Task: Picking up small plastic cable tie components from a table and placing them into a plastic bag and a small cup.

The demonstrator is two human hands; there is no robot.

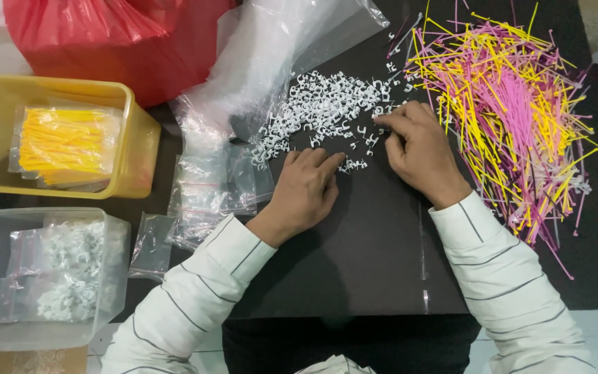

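Head view, looking down on a black mat [368, 263]. Left hand [306, 190] lies palm down, fingers curled loosely, tips touching a few white cable clips [352, 165]; whether any are pinched cannot be told. Right hand [420, 149] has thumb and forefinger closed on a clip at the near edge of the white clip pile [323, 104]. Just beyond the right knuckles: heap of pink and yellow cable ties [513, 111]. Left of the left fingers: small clear zip bags [205, 190], yellow tub [136, 149], clear tub [109, 277].
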